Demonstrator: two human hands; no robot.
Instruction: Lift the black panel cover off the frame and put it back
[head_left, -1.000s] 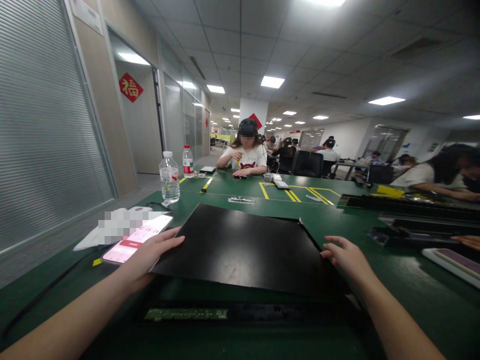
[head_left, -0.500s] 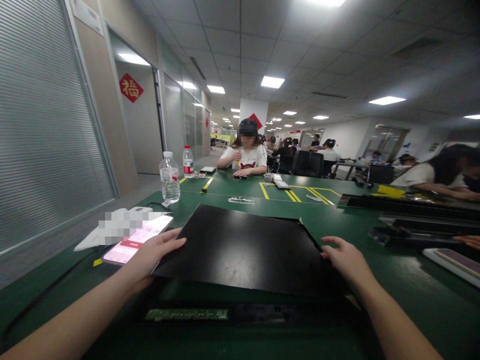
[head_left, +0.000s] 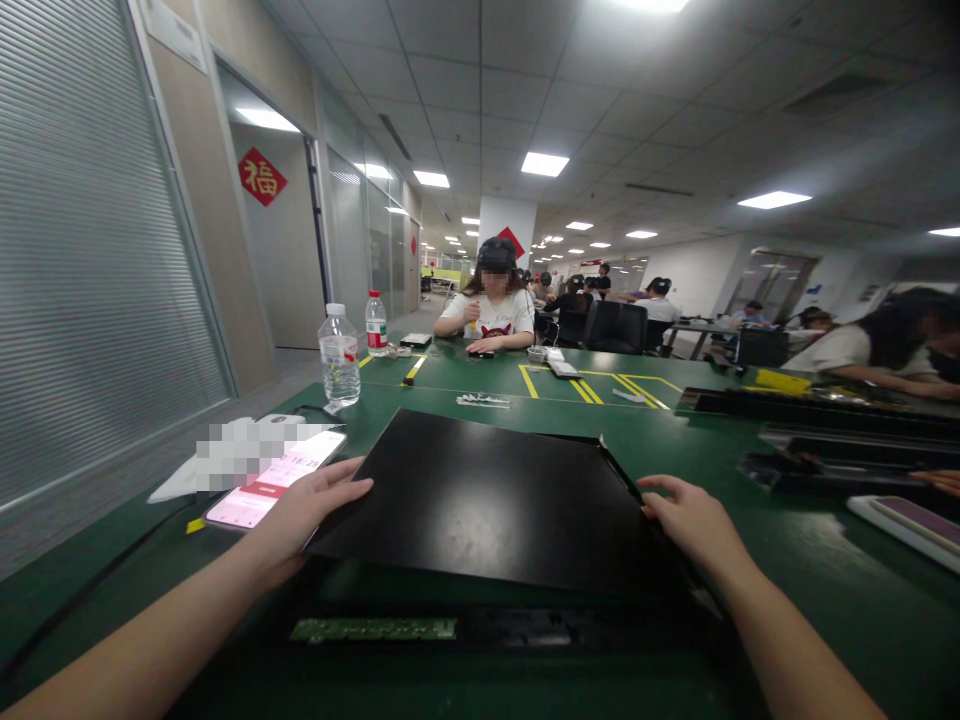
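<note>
Head view: I had the left hand point(head_left: 319, 508) pinching the panel point(head_left: 480, 490) by its left edge, thumb on top; the right hand point(head_left: 691, 517) had its fingers curled at the opposite edge, though I couldn't tell whether they gripped panel or frame point(head_left: 555, 626). The panel lay between the hands, long axis running side to side, the left overlapping it more. It looked flat, black and glossy, tilted over the frame, whose near side bore a green board point(head_left: 373, 629). Just beyond the left hand, a lit phone point(head_left: 244, 505) rested on the counter point(head_left: 795, 590).

Bare forearms point(head_left: 169, 605), apparently slim wrists point(head_left: 731, 565)
</note>
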